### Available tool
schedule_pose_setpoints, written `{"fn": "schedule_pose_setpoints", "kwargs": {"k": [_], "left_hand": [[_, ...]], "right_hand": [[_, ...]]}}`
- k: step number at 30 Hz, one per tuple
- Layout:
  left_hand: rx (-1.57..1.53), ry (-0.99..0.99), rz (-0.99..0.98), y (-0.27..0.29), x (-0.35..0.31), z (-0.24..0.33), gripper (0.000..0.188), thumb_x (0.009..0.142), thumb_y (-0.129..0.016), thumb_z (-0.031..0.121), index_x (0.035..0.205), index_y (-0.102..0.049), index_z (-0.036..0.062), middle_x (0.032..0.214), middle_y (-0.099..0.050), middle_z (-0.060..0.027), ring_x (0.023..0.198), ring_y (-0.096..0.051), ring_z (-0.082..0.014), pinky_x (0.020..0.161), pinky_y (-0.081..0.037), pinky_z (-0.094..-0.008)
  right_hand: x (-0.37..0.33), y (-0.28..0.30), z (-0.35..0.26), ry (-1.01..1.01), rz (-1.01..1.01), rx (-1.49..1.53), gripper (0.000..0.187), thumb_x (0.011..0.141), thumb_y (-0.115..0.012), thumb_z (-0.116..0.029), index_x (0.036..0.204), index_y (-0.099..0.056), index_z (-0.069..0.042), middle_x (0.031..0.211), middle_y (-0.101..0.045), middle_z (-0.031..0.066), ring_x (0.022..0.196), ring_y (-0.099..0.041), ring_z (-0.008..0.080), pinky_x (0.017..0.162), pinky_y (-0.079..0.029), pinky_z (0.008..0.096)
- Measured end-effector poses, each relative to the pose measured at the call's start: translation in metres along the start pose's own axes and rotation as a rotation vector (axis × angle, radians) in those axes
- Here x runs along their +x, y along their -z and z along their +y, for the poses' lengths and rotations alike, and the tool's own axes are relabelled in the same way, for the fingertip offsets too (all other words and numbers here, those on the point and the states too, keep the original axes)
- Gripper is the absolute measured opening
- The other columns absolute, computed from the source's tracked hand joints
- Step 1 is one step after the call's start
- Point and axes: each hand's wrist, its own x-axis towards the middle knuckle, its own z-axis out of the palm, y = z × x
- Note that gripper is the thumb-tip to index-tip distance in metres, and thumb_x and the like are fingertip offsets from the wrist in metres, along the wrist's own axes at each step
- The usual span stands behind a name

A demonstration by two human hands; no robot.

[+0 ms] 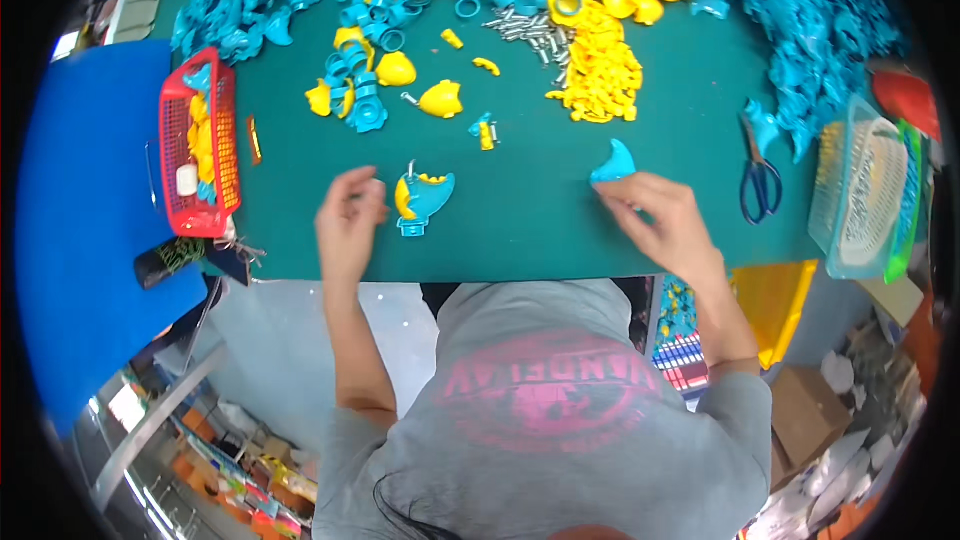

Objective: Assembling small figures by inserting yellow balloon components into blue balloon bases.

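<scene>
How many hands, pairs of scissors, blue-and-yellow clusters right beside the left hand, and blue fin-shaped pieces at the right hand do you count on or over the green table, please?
Hands (left hand, right hand): 2
Scissors: 1 pair
Blue-and-yellow cluster: 1
Blue fin-shaped piece: 1
Total: 5

pass: between assembly (432, 197) and blue fin (616, 162) | block: yellow pile (603, 70) beyond

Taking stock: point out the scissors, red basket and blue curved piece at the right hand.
Scissors (759, 162), head view: where the handles meet.
Red basket (227, 150), head view: right mesh wall.
Blue curved piece (615, 162), head view: body's middle.
</scene>
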Motion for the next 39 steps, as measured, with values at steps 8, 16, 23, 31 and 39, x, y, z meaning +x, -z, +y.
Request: {"fn": "schedule_pose_setpoints", "kwargs": {"k": [8,16,23,31,39], "left_hand": [[-0.374,0.178,-0.283,-0.047,-0.034,0.009,0.042,0.079,-0.06,0.002,0.119,-0.048,-0.0021,0.106,-0.056,-0.0129,0.077,-0.059,-0.0098,0.065,-0.046,-0.0194],[-0.854,-0.015,-0.434,-0.101,-0.051,0.009,0.058,0.077,-0.059,-0.002,0.129,-0.033,0.0017,0.117,-0.05,-0.0138,0.102,-0.054,-0.0195,0.078,-0.047,-0.0256],[-1.065,0.118,-0.645,-0.096,-0.044,0.0,0.063,0.077,-0.062,0.011,0.129,-0.028,0.0044,0.117,-0.049,-0.0158,0.091,-0.06,-0.0276,0.068,-0.057,-0.0324],[-1.176,0.208,-0.752,-0.093,-0.016,0.003,0.071,0.073,-0.063,0.018,0.132,-0.026,0.0035,0.118,-0.047,-0.0167,0.087,-0.061,-0.0264,0.07,-0.055,-0.0316],[-1.115,0.169,-0.637,-0.098,-0.019,0.014,0.069,0.076,-0.063,0.016,0.134,-0.026,0.0042,0.126,-0.041,-0.0155,0.093,-0.059,-0.0272,0.074,-0.054,-0.0325]], "right_hand": [[0.018,-0.073,-0.029,-0.113,-0.046,0.383,0.038,0.078,-0.062,-0.004,0.115,-0.053,-0.003,0.089,-0.061,0.0111,0.071,-0.062,0.0148,0.057,-0.049,0.0245],[-0.002,-0.078,-0.011,-0.408,0.127,0.984,0.033,0.081,-0.062,-0.005,0.11,-0.049,0.002,0.09,-0.063,0.0098,0.067,-0.062,0.0128,0.055,-0.051,0.0226],[-0.033,-0.025,0.001,-0.03,0.249,0.079,0.034,0.074,-0.066,-0.003,0.107,-0.056,-0.002,0.089,-0.064,0.011,0.072,-0.064,0.0182,0.062,-0.052,0.0292],[0.008,0.026,0.023,0.328,-0.405,-0.672,0.056,0.067,-0.067,-0.009,0.121,-0.049,-0.012,0.127,-0.046,0.0067,0.118,-0.043,0.026,0.096,-0.036,0.0432],[0.023,0.009,0.025,0.314,-0.32,-0.5,0.062,0.065,-0.069,-0.014,0.123,-0.047,-0.01,0.125,-0.046,0.0113,0.114,-0.045,0.0304,0.095,-0.036,0.0424]]}}
